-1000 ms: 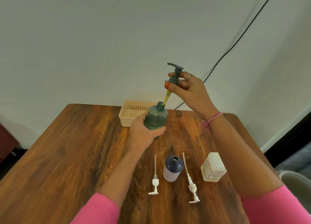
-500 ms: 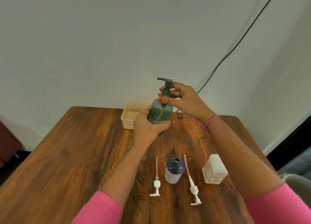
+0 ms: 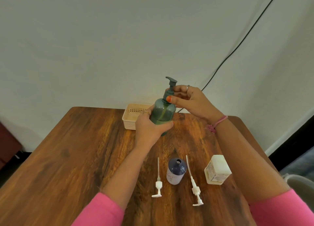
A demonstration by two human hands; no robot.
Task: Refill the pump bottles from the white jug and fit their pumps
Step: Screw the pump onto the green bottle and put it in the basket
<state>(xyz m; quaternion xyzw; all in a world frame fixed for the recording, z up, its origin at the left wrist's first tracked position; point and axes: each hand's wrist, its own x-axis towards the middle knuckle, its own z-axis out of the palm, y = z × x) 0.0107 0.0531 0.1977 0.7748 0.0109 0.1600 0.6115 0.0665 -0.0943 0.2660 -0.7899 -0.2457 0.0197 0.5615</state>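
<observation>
the left hand (image 3: 150, 128) clamps the upright green bottle (image 3: 163, 114); directly above, the right hand (image 3: 190, 101) pinches the green pump (image 3: 170, 86) collar on its neck.

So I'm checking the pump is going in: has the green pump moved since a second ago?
Yes. The green pump has come down toward the table; its collar now sits at the neck of the green bottle.

Left hand (image 3: 149, 129) gripping green bottle (image 3: 162, 114), right hand (image 3: 192, 101) pinching its pump (image 3: 170, 85) collar
</observation>
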